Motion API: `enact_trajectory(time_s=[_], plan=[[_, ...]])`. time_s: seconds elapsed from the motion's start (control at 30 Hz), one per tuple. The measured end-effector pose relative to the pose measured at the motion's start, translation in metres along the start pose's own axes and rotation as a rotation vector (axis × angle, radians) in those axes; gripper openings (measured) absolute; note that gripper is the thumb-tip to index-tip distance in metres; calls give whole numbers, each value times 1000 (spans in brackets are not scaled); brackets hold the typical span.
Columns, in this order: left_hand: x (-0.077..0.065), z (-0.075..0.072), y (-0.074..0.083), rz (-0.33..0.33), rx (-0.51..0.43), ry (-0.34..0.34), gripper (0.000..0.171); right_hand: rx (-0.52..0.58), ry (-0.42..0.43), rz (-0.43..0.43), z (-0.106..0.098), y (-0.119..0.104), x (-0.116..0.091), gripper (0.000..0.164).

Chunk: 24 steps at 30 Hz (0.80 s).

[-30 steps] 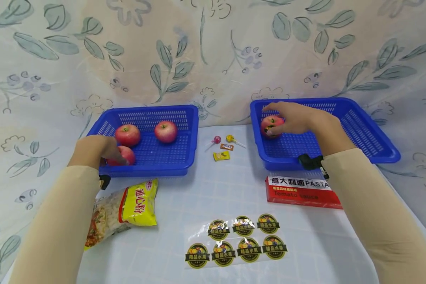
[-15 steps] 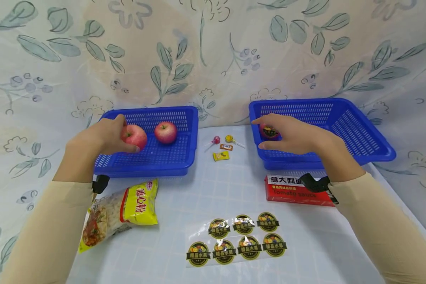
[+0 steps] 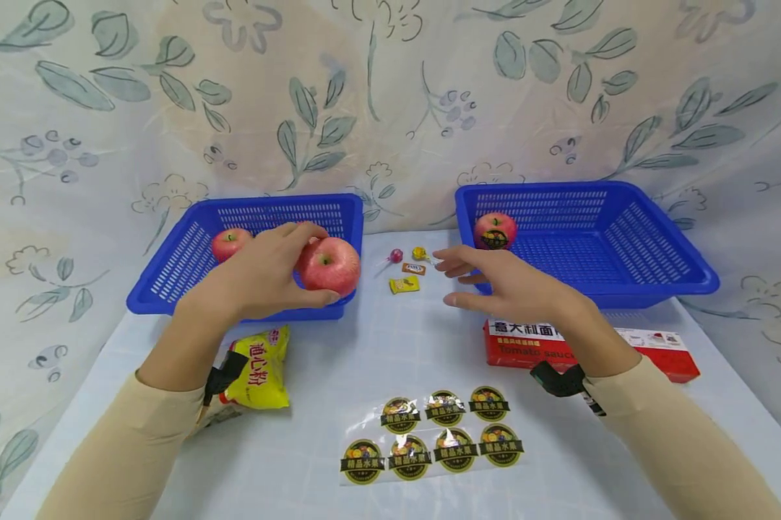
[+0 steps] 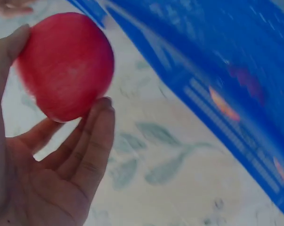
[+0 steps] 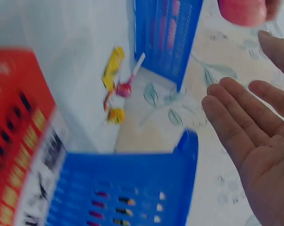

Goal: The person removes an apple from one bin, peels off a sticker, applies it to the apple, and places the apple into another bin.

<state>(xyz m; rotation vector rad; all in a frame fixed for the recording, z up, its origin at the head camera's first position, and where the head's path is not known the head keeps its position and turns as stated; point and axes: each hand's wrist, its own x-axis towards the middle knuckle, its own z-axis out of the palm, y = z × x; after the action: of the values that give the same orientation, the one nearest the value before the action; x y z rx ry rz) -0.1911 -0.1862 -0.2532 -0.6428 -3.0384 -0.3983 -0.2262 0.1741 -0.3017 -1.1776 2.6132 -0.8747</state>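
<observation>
- Left hand (image 3: 260, 271): grasping one apple (image 3: 331, 267), thumb on one side, fingers on the other. I judge that this side grip supports the round fruit while leaving its stem end uncovered.
- Held apple: raised at the right end of the left basket (image 3: 162, 278). I take the height as clearance over the rim.
- Right hand (image 3: 507, 285): released, holding nothing; fingers extended, thumb apart. The palm faces the held apple; I judge this shape suited to receiving a round item.
- Left basket: contains a further apple (image 3: 230, 244); another is mostly hidden behind the left hand.
- Right basket (image 3: 683, 253): contains one labelled apple (image 3: 496, 225) in its far left corner. I infer the label is turned outward for reading.
- Label sheet (image 3: 432, 437): flat on the table (image 3: 364, 354), near the person and between the forearms, presumably for reach by either hand.
- Perimeter: sweets (image 3: 404, 285) lie between the baskets; a pasta bag (image 3: 256, 368) and red box (image 3: 527, 347) lie in front of them, apparently set aside.
</observation>
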Motion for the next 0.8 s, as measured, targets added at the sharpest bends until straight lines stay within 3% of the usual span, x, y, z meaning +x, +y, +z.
enact_trajectory(time_s=[0.17,0.4,0.6,0.8], plan=[[2,19,25,117,-79,-13,83,97,6,5,18,-8,-6,67],[6,44,50,186,-111,-52,81,243,7,-22,37,-9,-11,60],[11,63,64,248,-116,-87,80,230,29,9,48,-5,-17,57],[17,79,68,230,-138,-110,81,155,66,37,54,-1,-20,54]])
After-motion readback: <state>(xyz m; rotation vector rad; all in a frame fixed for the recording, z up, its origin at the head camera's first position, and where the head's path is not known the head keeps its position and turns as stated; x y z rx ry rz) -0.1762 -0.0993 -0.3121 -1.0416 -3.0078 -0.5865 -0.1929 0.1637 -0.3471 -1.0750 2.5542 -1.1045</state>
